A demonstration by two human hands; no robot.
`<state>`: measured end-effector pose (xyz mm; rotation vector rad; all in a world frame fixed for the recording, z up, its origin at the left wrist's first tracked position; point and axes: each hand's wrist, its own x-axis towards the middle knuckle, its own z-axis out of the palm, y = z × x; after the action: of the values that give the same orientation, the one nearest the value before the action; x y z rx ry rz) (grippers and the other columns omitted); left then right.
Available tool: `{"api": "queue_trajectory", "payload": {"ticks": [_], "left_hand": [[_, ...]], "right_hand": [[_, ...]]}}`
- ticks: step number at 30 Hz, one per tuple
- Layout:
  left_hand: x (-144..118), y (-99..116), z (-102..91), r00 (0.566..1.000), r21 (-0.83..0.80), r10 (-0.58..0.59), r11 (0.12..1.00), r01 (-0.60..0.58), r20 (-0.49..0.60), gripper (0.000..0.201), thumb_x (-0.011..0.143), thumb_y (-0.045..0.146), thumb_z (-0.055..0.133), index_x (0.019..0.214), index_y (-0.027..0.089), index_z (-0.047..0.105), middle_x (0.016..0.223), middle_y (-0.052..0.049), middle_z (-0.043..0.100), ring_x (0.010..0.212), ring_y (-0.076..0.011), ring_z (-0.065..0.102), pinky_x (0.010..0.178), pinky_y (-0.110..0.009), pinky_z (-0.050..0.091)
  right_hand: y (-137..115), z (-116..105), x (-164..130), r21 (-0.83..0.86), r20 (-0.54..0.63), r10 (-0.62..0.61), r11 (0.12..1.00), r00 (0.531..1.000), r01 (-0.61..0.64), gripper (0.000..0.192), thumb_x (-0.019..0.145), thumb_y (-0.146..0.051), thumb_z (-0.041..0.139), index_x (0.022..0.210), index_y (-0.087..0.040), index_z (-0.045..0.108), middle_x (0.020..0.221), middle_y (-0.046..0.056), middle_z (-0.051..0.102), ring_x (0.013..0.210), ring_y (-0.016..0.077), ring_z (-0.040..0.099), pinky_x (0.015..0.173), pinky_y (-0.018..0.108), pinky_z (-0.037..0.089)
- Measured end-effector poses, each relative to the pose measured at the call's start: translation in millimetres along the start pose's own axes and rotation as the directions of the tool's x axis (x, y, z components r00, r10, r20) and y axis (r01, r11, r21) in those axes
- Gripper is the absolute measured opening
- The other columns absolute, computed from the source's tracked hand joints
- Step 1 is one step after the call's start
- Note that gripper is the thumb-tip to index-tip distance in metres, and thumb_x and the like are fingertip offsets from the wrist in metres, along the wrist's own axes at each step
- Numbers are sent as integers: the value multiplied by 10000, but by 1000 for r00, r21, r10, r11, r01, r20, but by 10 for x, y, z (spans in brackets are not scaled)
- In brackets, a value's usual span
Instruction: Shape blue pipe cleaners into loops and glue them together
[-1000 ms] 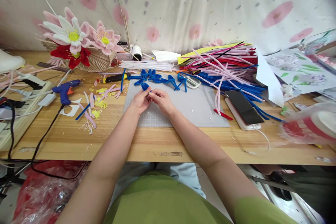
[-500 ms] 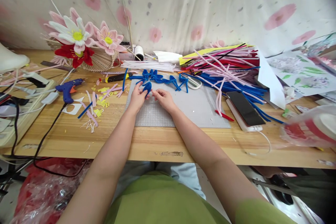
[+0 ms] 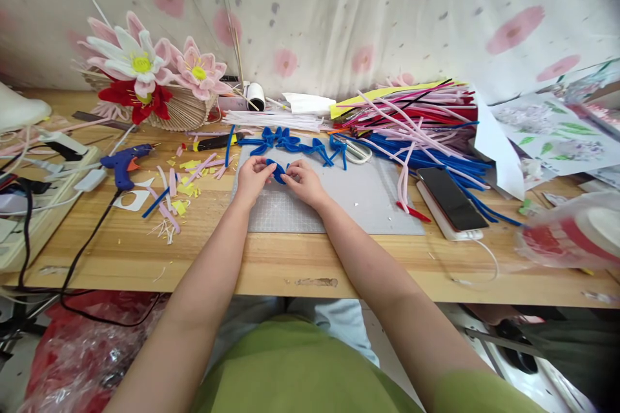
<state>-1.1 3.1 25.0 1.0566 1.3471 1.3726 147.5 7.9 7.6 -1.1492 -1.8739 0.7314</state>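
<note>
Hands: your left hand [image 3: 250,179] and right hand [image 3: 305,182] both pinch the blue pipe-cleaner loop [image 3: 278,171] above the grey cutting mat [image 3: 358,203].
Risk: you could let the loop spring open if either pinch loosens.

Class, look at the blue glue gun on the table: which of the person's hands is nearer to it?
Left. The left hand is on the glue gun's side of the mat; the right hand is farther away, beyond the left.

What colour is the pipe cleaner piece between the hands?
Blue: the pipe cleaner piece is pinched by both hands, clearest in the head view.
</note>
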Motion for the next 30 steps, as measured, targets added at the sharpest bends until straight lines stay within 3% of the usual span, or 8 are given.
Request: {"api": "queue_trajectory", "payload": {"ticks": [5,9,16,21,26,30], "left_hand": [[-8,-63,18,998,16,-9,1000,8,65,223,571,235,690,739,164,562,662,21,577,590,-96,548,458,-184,453],[-4,-138,32,994,94,30,995,-40,100,178,599,220,675,747,169,591,633,23,565,550,-95,538,455,-200,467],[-28,-140,44,986,205,62,974,-94,155,181,643,224,660,813,172,697,710,-21,649,520,-116,563,462,-230,453],[-65,-96,60,984,314,110,938,-149,139,215,671,220,633,866,187,716,700,-16,651,420,-92,508,421,-226,406],[-104,-77,96,962,356,240,895,-271,129,228,643,181,597,845,176,702,861,-44,631,616,-115,565,409,-184,420],[-101,-87,95,955,417,265,859,-297,134,235,648,169,568,846,166,694,905,-50,609,651,-111,554,429,-178,432]], "right_hand": [[-4,14,12,-17,-6,36,999,999,-36,159,729,-332,589,709,-175,575,819,32,522,745,136,472,725,289,391],[-19,10,31,-27,88,125,992,988,-123,168,707,-338,595,686,-181,536,645,-19,486,649,121,442,633,263,352],[-3,7,28,210,133,268,933,954,-292,286,678,-300,596,922,-201,485,578,-76,535,528,89,465,565,233,346],[41,24,41,336,102,299,887,949,-316,293,643,-291,608,892,-195,488,534,-92,500,494,80,450,526,219,338],[60,47,56,421,105,297,851,949,-314,271,631,-274,603,863,-190,492,540,-92,487,488,73,434,527,217,343],[41,68,48,445,65,294,847,953,-292,233,642,-260,594,838,-188,493,568,-80,506,513,73,448,542,216,352]]}}
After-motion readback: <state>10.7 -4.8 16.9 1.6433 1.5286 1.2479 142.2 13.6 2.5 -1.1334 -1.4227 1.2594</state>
